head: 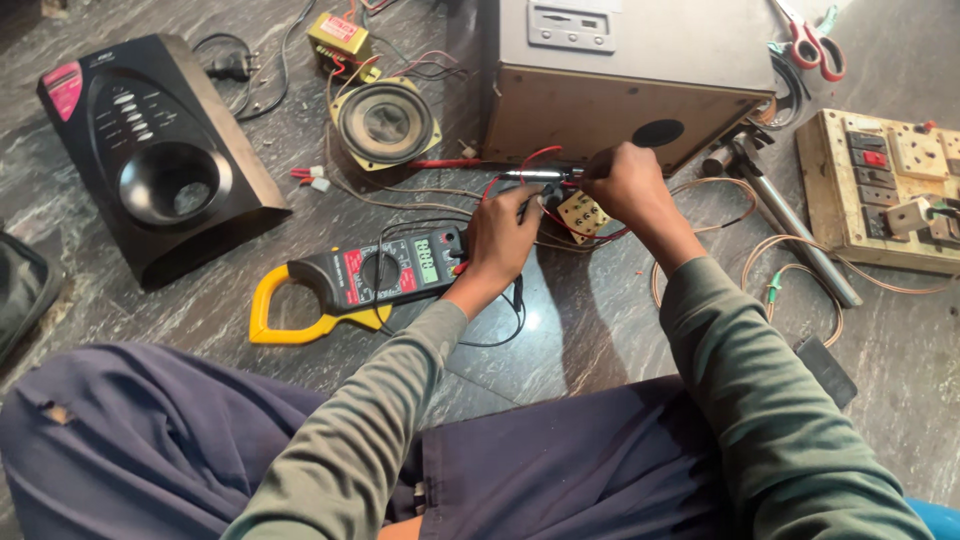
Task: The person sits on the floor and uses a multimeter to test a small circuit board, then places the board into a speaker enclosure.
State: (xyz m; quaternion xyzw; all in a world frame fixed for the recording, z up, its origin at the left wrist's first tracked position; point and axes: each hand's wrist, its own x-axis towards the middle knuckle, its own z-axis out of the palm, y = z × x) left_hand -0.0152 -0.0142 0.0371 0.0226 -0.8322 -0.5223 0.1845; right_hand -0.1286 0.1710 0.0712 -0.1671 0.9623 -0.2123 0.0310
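Note:
My left hand (503, 237) is closed on a thin black probe lead, its tip at a small beige circuit board (583, 212) lying on the marble floor. My right hand (623, 183) grips a slim metal-tipped probe (535, 174) pointing left, just above the same board, among red and black wires. A black clamp meter (378, 272) with yellow jaws and a lit green display lies just left of my left hand. A brown wooden speaker cabinet (620, 70) stands right behind both hands.
A black speaker front panel (160, 150) lies at far left. A loose speaker cone (385, 122) and a small transformer (338, 35) sit at the back. At right are a wooden switch board (885, 190), a metal rod (790, 225), red-handled scissors (812, 42) and coiled wires (790, 275).

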